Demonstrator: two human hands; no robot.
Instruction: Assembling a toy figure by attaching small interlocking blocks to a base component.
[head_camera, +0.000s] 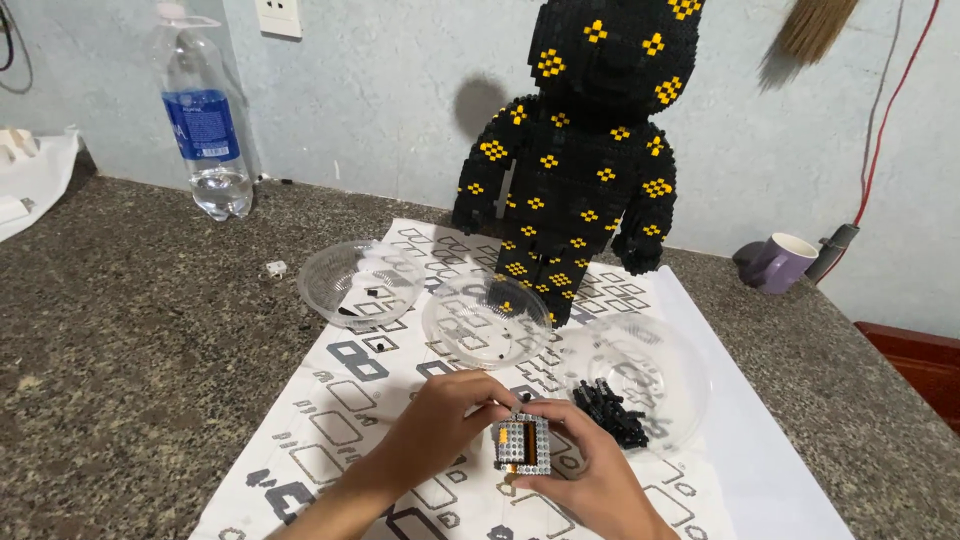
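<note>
Both hands hold a small square block assembly (523, 443), grey-studded with a black rim and an orange piece inside, low over a patterned paper sheet (340, 400). My left hand (440, 420) pinches its top left edge with the fingertips. My right hand (590, 480) cups it from below and from the right. Behind them stands a tall black figure built of small blocks with yellow diamond spots (580, 150).
Three clear plastic bowls sit on the sheet: a left bowl (360, 283), a middle bowl (487, 321), and a right bowl (640, 375) with several black pieces. A clear water bottle (205, 125) stands back left, a purple mug (780, 262) back right, on a speckled stone counter (130, 330).
</note>
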